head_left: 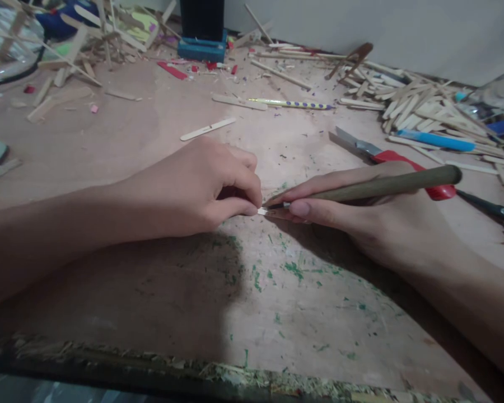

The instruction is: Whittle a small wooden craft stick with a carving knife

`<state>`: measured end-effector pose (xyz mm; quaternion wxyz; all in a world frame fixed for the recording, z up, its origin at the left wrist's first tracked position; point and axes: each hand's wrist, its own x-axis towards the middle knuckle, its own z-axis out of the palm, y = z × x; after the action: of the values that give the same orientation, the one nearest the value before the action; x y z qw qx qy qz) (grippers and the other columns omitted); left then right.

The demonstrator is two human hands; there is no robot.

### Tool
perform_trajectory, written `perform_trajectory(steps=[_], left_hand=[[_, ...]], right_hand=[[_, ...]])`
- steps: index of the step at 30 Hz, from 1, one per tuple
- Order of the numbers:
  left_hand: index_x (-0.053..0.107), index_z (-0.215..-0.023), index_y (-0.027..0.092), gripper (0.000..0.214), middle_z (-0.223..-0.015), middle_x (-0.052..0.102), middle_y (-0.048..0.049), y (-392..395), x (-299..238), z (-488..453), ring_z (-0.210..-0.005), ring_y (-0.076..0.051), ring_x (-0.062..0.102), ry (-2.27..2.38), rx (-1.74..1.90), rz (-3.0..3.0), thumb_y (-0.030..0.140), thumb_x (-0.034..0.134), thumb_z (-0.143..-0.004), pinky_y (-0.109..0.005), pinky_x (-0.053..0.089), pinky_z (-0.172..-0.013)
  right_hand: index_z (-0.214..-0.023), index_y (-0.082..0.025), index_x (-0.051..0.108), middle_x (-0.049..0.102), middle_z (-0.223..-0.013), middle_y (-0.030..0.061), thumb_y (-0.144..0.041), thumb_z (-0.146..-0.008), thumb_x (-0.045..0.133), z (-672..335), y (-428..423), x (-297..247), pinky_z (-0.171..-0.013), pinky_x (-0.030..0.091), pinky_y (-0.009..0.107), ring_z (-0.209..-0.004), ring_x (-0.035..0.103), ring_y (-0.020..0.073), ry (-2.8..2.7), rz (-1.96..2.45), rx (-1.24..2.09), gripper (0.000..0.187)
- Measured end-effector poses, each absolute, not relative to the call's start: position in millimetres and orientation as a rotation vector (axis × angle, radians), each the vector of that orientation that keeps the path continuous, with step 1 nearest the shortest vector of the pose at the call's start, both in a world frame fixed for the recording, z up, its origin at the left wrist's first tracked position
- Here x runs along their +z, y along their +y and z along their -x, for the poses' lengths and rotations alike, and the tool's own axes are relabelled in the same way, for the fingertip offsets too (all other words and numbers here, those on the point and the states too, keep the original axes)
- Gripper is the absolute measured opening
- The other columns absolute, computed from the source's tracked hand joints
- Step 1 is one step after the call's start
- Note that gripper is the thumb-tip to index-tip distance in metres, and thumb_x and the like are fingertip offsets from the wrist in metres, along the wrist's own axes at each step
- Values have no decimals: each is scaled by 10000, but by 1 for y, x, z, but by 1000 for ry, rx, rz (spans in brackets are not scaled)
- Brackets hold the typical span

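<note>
worn board (pixel 277 313), green-flecked; left hand (pixel 197 187) closed, pinching small wood sliver (pixel 262 211) flat at centre: likely light, brittle, best held near its end; right hand (pixel 353 210) gripping wooden-handled knife (pixel 382 187), tip touching sliver; beyond, red cutter (pixel 386 157), stick pile (pixel 420 103).

Head camera looks down, close over the worktable (pixel 121 140).

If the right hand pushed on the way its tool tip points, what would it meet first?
The right hand aims its wooden-handled tool leftward; the tip already sits at the small pale piece, with the left hand pinching it just behind, apparently.
</note>
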<state>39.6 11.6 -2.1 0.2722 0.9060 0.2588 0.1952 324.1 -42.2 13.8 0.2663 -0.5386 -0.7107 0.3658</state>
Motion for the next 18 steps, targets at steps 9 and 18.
perform_trajectory(steps=[9,18], left_hand=[[930,-962,269,244,-933,823,30,12,-5,-40,-831,-169,777,683,555,-2437,239,721,-1086,-344,582,-903],[930,-971,258,312,-926,814,24,13,-4,-40,-817,-164,744,674,537,-2440,265,651,-1110,-328,575,-918]], right_hand=[[-1044,-304,1003,940,-974,41,-445,-992,998,-323,-44,13,-650,607,303,-843,819,212,-1876,1466,994,151],[-1049,-302,998,937,-971,45,-469,-1014,991,-325,-42,13,-653,610,306,-850,835,220,-1912,1448,992,171]])
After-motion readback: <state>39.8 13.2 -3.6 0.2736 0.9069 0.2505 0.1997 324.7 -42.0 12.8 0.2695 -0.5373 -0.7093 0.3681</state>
